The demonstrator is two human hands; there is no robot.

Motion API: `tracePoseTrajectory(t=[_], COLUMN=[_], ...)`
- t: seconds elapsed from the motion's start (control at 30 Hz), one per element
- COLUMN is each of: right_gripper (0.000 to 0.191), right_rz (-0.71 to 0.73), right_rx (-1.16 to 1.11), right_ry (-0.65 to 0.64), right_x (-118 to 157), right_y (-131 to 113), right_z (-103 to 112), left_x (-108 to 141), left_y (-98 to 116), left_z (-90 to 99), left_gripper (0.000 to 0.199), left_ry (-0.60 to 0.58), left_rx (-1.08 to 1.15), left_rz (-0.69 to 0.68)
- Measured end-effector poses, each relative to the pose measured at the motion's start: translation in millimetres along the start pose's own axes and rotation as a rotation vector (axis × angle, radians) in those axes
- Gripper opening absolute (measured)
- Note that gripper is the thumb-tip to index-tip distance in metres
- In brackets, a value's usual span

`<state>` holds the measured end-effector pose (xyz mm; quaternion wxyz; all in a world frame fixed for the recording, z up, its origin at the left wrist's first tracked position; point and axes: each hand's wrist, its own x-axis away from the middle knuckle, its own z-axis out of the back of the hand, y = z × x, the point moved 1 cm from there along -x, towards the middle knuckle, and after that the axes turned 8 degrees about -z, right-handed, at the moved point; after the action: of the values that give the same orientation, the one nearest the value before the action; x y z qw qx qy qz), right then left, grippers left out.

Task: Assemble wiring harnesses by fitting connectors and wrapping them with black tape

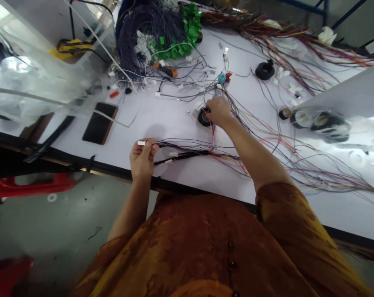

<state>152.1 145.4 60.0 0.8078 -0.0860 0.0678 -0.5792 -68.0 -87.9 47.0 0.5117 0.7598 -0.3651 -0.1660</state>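
Near the front edge of the table, my left hand [143, 159] pinches a white connector [141, 143] between thumb and fingers. Thin black wires run from it to the right into a wire harness [190, 155] partly wrapped in black, with small white connectors along it. My right hand [219, 111] is farther back, fingers curled down beside a roll of black tape [204, 117]. What those fingers grip is hidden from me. Just beyond them lie loose wires with a blue connector [221, 78] and a red connector [228, 77].
A phone [99, 123] lies at left, near a plastic-covered bin [91, 53]. Behind are a bundle of dark wires with green connectors [187, 37] and an orange-black tool [166, 70]. Another black tape roll [265, 70] and long coloured wires [298, 45] spread to the right.
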Motion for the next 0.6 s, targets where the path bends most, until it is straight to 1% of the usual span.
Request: tracePoseTrajectory(t=[0.03, 0.1, 0.2, 0.3, 0.33, 0.37, 0.4, 0.43, 0.5, 0.57, 0.6], right_gripper=[0.011, 0.022, 0.027, 0.029, 0.031, 0.032, 0.032, 0.030, 0.027, 0.023, 0.022], right_rz=[0.021, 0.049, 0.010, -0.005, 0.015, 0.041, 0.064, 0.085, 0.133, 0.207, 0.253], right_rx=[0.033, 0.049, -0.020, -0.231, -0.329, -0.436, -0.549, -0.659, -0.833, -0.928, -0.954], right_ry=[0.025, 0.096, 0.158, 0.209, 0.206, 0.173, 0.104, -0.001, -0.273, -0.519, -0.603], right_x=[-2.4, -5.9, -13.2, -15.1, -11.9, -6.3, 1.4, 11.0, 33.3, 54.7, 63.4], right_y=[-6.2, -12.5, -5.3, 7.4, 8.1, 6.1, 1.0, -6.8, -27.8, -50.0, -59.8], right_z=[5.4, 19.2, 38.3, 52.2, 55.8, 58.7, 60.7, 61.7, 61.0, 58.0, 56.3], left_x=[0.0, -0.5, -1.8, -4.4, -5.7, -7.1, -8.6, -10.1, -12.8, -14.6, -15.0], left_y=[0.2, 0.6, 1.7, 2.6, 3.1, 3.9, 5.4, 7.7, 14.9, 24.5, 29.3], left_z=[-0.4, -1.9, -4.4, -6.3, -6.8, -7.3, -8.0, -8.8, -11.5, -15.2, -17.4], left_gripper=[0.028, 0.030, 0.034, 0.037, 0.037, 0.036, 0.035, 0.032, 0.028, 0.027, 0.028], left_ry=[-0.004, -0.027, -0.053, -0.077, -0.096, -0.123, -0.156, -0.194, -0.279, -0.359, -0.398], left_rx=[0.003, 0.009, 0.016, -0.009, -0.028, -0.051, -0.077, -0.108, -0.199, -0.317, -0.368], left_rz=[-0.004, -0.010, -0.007, 0.002, 0.010, 0.015, 0.014, 0.003, -0.051, -0.125, -0.156])
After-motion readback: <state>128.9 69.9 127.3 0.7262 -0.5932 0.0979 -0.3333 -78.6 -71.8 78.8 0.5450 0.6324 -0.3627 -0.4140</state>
